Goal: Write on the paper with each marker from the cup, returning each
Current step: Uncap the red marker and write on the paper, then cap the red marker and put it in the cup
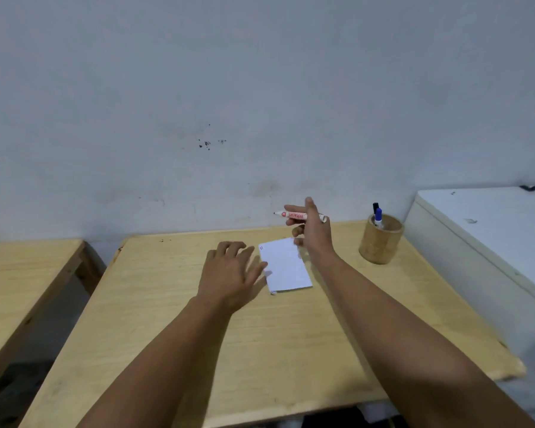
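Head view, left to right. Far left: second pale wooden table point(28, 267), separate from the main one, a dark gap between. Centre: main light wooden tabletop point(198, 350), pushed near the grey-white wall point(198, 88), a few dark specks on the plaster.

Left hand point(232, 273) palm down on the tabletop, fingers spread and loosely extended — holding nothing, fingertips touching or just at the left edge of the small white rectangular sheet of paper point(286, 265). Paper flat on the wood, slightly rotated, tiny red marks at its upper left corner.

Right hand point(311, 227) raised above the far edge of the paper, closed around a white-barrelled marker with red lettering point(294, 215). Marker held roughly level between thumb and fingers, uncapped tip pointing left, well clear of the sheet; index finger sticking up, not fully curled.

Further right: round bamboo-coloured wooden cup point(380, 242) upright near the table's back right corner, apart from the paper. Inside, standing on end — a blue-capped marker point(378, 217) and just behind it a black-capped marker point(375, 207).

Far right: white boxy cabinet surface point(482, 230) beside the table.
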The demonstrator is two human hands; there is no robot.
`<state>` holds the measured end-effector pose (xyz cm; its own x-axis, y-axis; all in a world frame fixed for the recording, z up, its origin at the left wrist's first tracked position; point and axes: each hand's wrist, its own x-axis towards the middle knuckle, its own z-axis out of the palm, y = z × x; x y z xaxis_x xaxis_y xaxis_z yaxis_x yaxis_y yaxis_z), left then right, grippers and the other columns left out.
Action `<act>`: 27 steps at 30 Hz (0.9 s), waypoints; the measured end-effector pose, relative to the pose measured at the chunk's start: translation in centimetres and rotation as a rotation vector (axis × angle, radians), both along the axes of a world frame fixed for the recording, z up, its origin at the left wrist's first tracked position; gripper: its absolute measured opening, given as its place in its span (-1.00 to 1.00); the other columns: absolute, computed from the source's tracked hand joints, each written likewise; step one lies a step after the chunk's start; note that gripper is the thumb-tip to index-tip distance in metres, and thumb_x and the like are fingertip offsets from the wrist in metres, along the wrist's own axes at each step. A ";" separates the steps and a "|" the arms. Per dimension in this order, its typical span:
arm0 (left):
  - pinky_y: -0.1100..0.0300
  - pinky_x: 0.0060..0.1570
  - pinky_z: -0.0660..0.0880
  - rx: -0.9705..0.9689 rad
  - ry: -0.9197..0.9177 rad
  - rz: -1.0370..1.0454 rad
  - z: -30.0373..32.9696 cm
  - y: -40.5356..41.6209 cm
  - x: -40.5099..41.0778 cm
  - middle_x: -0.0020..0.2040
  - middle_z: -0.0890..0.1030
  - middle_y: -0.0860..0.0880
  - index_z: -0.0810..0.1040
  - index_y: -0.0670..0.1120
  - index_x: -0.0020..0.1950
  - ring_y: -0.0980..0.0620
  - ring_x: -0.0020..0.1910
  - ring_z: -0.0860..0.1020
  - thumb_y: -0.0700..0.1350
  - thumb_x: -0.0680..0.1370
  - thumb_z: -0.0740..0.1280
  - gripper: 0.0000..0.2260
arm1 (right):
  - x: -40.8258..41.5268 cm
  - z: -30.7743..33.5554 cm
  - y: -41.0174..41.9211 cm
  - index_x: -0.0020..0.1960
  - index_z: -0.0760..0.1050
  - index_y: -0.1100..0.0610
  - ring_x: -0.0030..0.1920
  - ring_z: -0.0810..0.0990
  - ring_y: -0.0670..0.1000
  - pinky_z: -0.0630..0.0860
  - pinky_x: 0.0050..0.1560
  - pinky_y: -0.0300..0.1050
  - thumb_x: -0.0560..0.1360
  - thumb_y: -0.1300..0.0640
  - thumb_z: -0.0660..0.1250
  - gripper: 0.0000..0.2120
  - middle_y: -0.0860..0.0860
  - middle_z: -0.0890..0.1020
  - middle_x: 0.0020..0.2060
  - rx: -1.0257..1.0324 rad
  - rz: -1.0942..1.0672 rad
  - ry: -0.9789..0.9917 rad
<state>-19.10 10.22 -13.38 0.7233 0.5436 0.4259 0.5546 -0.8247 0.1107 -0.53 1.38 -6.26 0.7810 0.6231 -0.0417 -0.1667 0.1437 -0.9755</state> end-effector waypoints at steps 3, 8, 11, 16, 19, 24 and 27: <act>-0.07 0.04 0.40 0.108 -0.069 0.152 0.5 0.9 -1.2 0.19 0.61 -0.04 0.67 0.01 0.24 -0.19 0.15 0.50 0.17 0.55 0.20 -0.58 | 0.3 0.2 -1.8 0.02 0.69 0.09 -0.47 0.42 -0.03 0.34 -0.46 -0.24 0.67 0.06 0.35 -0.83 0.08 0.68 -0.25 -0.026 -0.035 -0.080; -0.01 -0.04 0.53 -0.136 0.050 0.283 0.4 2.5 -3.1 0.09 0.62 -0.06 0.71 -0.03 0.10 -0.14 0.07 0.55 0.00 0.59 0.22 -0.71 | 0.3 -1.1 -4.9 0.01 0.71 0.11 -0.41 0.57 -0.09 0.46 -0.44 -0.25 0.56 0.22 0.54 -0.94 0.19 0.76 -0.09 -0.075 0.022 -0.233; 0.05 -0.01 0.53 -0.333 -0.016 0.300 1.1 2.2 -3.5 0.10 0.66 -0.08 0.72 -0.09 0.12 -0.16 0.10 0.59 -0.13 0.59 0.23 -0.72 | 0.1 -1.9 -6.1 -0.04 0.69 0.14 -0.36 0.56 -0.02 0.44 -0.45 -0.25 0.53 0.30 0.54 -0.91 0.12 0.69 -0.17 -0.124 0.029 -0.235; -0.02 0.07 0.64 -0.823 -0.567 0.280 5.0 1.7 -1.8 -0.12 0.76 -0.07 0.71 -0.12 0.08 -0.07 -0.05 0.71 -0.12 0.52 0.49 -0.84 | -0.7 -2.0 -7.3 0.11 0.72 0.20 -0.42 0.57 -0.24 0.45 -0.40 -0.36 0.52 0.34 0.52 -0.81 -0.01 0.71 -0.18 -0.131 0.098 -0.254; 0.06 -0.08 0.64 -1.107 -0.844 0.150 8.2 0.5 -0.2 -0.17 0.73 -0.08 0.71 -0.19 0.00 0.03 -0.17 0.69 -0.11 0.52 0.52 -0.84 | -1.5 -1.2 -7.7 0.09 0.77 0.15 -0.35 0.60 -0.28 0.47 -0.32 -0.37 0.49 0.21 0.60 -0.82 -0.15 0.73 -0.22 -0.111 0.124 -0.274; 0.15 -0.07 0.64 -1.247 -0.919 0.036 11.1 -1.4 1.8 -0.12 0.74 -0.07 0.72 -0.17 -0.01 0.06 -0.14 0.64 -0.07 0.53 0.52 -0.83 | -2.0 0.5 -8.3 0.05 0.79 0.12 -0.35 0.56 -0.22 0.45 -0.33 -0.28 0.48 0.18 0.62 -0.85 -0.18 0.73 -0.26 -0.060 0.111 -0.304; 0.13 -0.04 0.64 -1.262 -0.912 -0.004 11.9 -2.2 2.4 -0.12 0.74 -0.09 0.73 -0.17 -0.03 0.03 -0.12 0.65 -0.09 0.53 0.53 -0.86 | -1.8 1.5 -8.9 0.09 0.78 0.20 -0.40 0.54 -0.24 0.43 -0.37 -0.31 0.49 0.23 0.61 -0.82 -0.16 0.73 -0.28 -0.031 0.089 -0.318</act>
